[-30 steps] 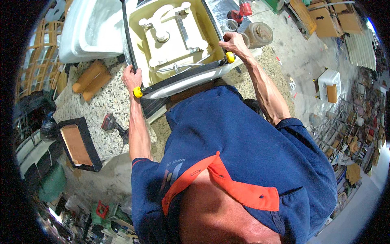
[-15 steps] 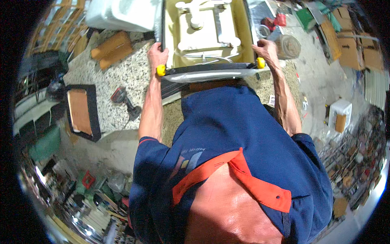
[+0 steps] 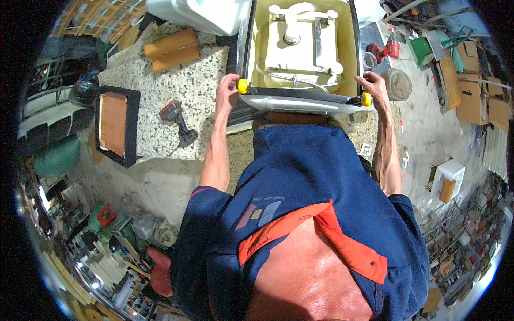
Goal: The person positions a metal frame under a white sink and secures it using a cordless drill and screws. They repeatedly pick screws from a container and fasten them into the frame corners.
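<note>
In front of me stands an open cream-coloured tub with a black rim and a clear, whitish front edge. Inside it lie a frame of white pipes and a thin looped pale hose. A yellow cap-like piece sits at its near left corner, another yellow piece at the near right. My left hand is beside the left yellow piece, its fingers loosely bent and apart. At the right rim, my right hand has its fingers stretched toward the edge, holding nothing visible.
On the speckled slab to the left lie a cordless drill, a brown cardboard piece and a black-framed panel. A red power tool and a clear round container stand right of the tub. Cardboard boxes stand farther right.
Both hands have loosened from the rim they were gripping. My left hand now lies outside the left yellow piece. The tub sits farther right in view, and the whole view has shifted somewhat.
</note>
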A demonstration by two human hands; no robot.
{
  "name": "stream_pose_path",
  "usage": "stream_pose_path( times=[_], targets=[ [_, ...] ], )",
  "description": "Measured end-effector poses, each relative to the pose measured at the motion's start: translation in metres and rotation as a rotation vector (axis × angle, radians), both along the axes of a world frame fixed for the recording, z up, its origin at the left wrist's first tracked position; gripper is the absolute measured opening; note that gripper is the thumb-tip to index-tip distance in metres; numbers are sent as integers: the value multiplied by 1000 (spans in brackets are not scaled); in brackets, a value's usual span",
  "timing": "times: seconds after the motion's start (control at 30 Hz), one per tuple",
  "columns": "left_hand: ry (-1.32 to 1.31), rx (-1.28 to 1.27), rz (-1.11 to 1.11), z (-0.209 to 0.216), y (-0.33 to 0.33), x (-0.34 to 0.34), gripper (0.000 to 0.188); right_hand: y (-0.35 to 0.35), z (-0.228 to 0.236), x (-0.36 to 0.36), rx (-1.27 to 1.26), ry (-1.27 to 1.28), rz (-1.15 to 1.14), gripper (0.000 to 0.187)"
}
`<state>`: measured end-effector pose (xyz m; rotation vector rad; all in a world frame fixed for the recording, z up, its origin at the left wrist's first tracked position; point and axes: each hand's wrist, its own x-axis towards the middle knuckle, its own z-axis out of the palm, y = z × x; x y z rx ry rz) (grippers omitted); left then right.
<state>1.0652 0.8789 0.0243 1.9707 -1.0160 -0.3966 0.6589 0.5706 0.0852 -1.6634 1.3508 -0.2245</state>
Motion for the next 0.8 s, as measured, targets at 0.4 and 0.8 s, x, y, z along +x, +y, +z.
stream_pose_path(
  times=[0.4, 0.8],
  targets=[
    [411, 151, -232, -7, 42, -2, 11, 152, 142, 143, -30, 188, 551, 35],
    [506, 382, -167, -59, 31, 11, 24, 222, -62, 147, -72, 257, 1127, 67]
  ],
)
